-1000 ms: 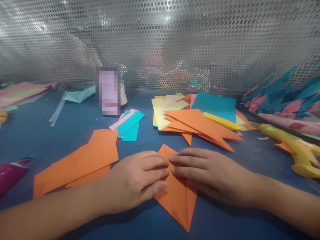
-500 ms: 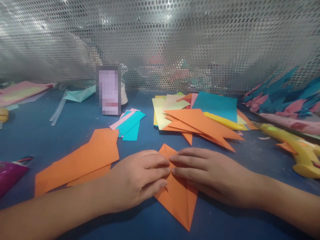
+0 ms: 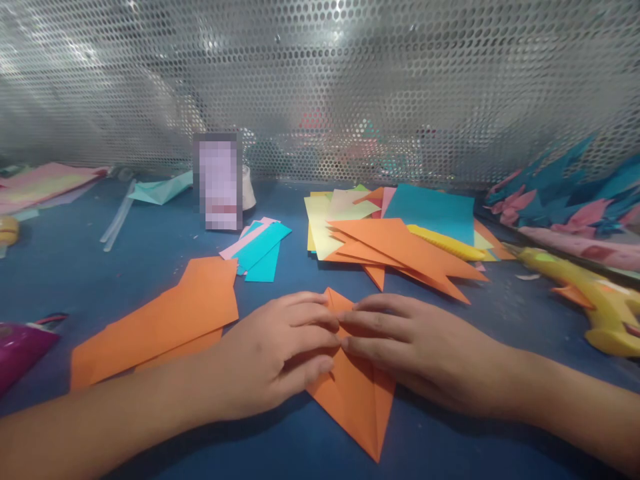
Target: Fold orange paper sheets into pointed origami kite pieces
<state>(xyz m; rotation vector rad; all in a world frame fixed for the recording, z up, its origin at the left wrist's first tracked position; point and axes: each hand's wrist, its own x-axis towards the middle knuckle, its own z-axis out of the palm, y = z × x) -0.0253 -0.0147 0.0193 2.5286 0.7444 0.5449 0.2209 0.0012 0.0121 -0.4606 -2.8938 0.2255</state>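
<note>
A folded orange paper piece (image 3: 357,400) with a pointed tip lies on the blue table (image 3: 150,267) right in front of me. My left hand (image 3: 270,353) lies on its left half, fingers stretched flat and pressing down. My right hand (image 3: 415,347) lies on its right half in the same way, fingers flat. The fingertips of both hands meet along the paper's middle line. Most of the paper's upper part is hidden under the hands; only its top corner and lower point show.
Folded orange sheets (image 3: 160,320) lie to the left. Cyan strips (image 3: 260,250), a stack of coloured papers (image 3: 400,230) with orange pointed pieces, a yellow glue gun (image 3: 595,300) at right, a purple object (image 3: 20,347) at left. A perforated metal screen (image 3: 320,87) closes the back.
The hands have barely moved; the left fingers have spread slightly along the crease. The paper's lower point sits a little higher in view.
</note>
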